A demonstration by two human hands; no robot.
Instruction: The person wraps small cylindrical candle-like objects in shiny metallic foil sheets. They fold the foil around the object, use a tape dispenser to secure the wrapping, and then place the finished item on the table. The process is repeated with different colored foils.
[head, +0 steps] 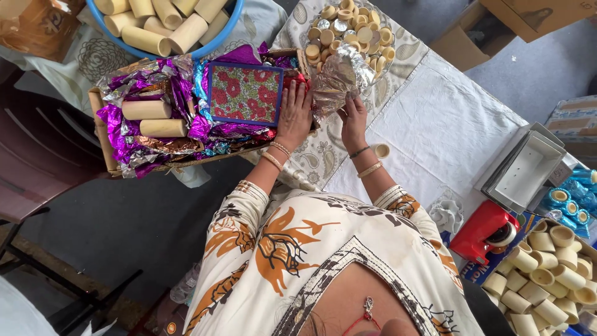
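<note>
My left hand (295,116) lies flat, fingers spread, on the pile of purple and coloured foil sheets (160,127) in a cardboard tray (103,134), just right of a blue-framed floral square (244,93). My right hand (352,122) pinches the lower edge of a crumpled silver foil sheet (339,73), held up over the patterned cloth. Two cardboard tubes (153,118) rest on the foil at the tray's left. A small cap (380,150) sits beside my right wrist.
A blue basin of cardboard tubes (163,25) stands at the top. A clear bowl of small round caps (360,28) sits behind the silver foil. At right are a grey metal tray (528,171), a red tape dispenser (486,231), a box of short tubes (547,274) and blue-wrapped pieces (569,202).
</note>
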